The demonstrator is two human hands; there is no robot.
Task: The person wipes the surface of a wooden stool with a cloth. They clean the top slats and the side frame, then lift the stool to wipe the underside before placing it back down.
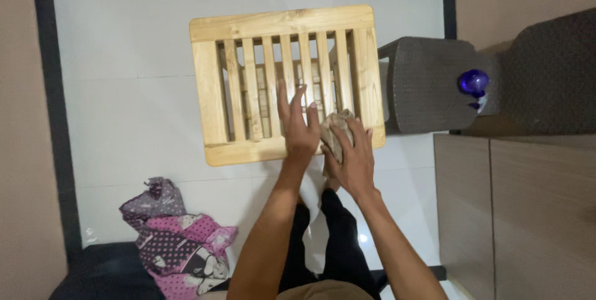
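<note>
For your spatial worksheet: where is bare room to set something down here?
Free: white floor left of the slatted wooden table, up to the dark border. Crowded: table's near right corner, under left hand and right hand with cloth.

Both forearms were seen bare to the elbow, with no sleeves, watch or rings made out on the left hand or the right hand. Dark, close-fitting trousers were worn on the legs, and a tan garment was glimpsed at the frame's lower edge.
</note>
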